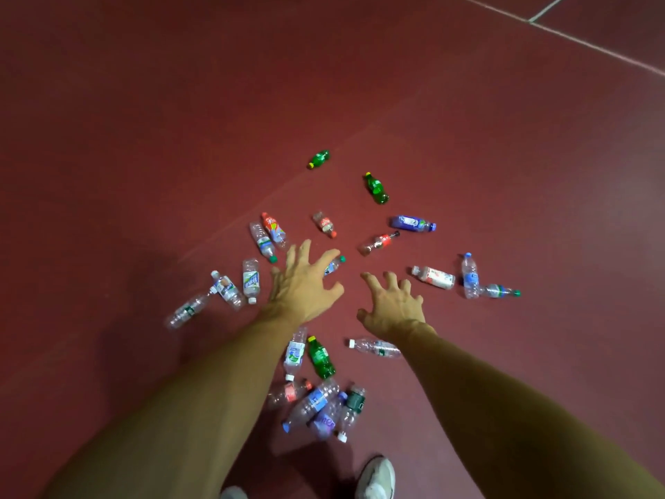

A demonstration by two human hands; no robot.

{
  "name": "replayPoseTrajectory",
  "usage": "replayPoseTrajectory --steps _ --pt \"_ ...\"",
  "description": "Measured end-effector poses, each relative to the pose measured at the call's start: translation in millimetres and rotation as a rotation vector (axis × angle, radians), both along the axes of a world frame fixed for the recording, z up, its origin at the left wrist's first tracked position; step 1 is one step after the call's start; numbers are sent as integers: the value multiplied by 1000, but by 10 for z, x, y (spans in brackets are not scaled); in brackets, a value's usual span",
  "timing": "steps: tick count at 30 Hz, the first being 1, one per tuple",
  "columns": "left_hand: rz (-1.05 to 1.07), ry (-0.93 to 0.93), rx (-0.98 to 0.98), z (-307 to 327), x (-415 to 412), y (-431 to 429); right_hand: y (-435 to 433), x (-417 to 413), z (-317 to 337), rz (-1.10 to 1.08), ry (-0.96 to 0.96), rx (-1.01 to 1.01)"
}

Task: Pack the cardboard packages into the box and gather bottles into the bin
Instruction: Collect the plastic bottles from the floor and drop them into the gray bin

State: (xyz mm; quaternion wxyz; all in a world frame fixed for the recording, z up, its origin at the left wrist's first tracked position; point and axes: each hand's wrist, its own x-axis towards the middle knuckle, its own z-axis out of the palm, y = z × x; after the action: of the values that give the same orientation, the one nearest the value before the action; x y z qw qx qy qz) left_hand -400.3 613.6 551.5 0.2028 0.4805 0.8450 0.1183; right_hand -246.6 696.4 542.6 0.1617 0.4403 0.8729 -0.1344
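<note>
Twenty-one plastic bottles lie on their sides, scattered over the dark red floor (144,138). Three are green bottles: one farthest away (319,159), one right of it (376,188), and one between the forearms (321,356). One is a blue bottle (413,223). The other seventeen are mostly clear, with red, white, blue or green labels. Four of them overlap in a pile (320,405) near two white shoes (376,479).

Two hands reach out over the middle of the scatter. The left hand (304,286) has its fingers spread and holds nothing. It covers part of a green-capped bottle (335,264); whether it touches it is unclear. The right hand (392,304) hangs just beside it, fingers splayed and slightly bent, also holding nothing.
</note>
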Motion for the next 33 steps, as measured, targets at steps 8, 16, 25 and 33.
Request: replayPoseTrajectory --steps 8,16,25,33 --pt "20 -3 -56 -2242 161 74 103 353 -2280 40 -94 -38" --pt "3 33 -93 -4535 -37 -290 -32 152 -4598 71 -35 -72" --pt "-38 -106 -183 -5847 -142 -847 -193 -26 -5822 72 -32 -127" --pt "43 -146 -282 -6270 31 -1220 -377 -47 -5960 83 0 -214"
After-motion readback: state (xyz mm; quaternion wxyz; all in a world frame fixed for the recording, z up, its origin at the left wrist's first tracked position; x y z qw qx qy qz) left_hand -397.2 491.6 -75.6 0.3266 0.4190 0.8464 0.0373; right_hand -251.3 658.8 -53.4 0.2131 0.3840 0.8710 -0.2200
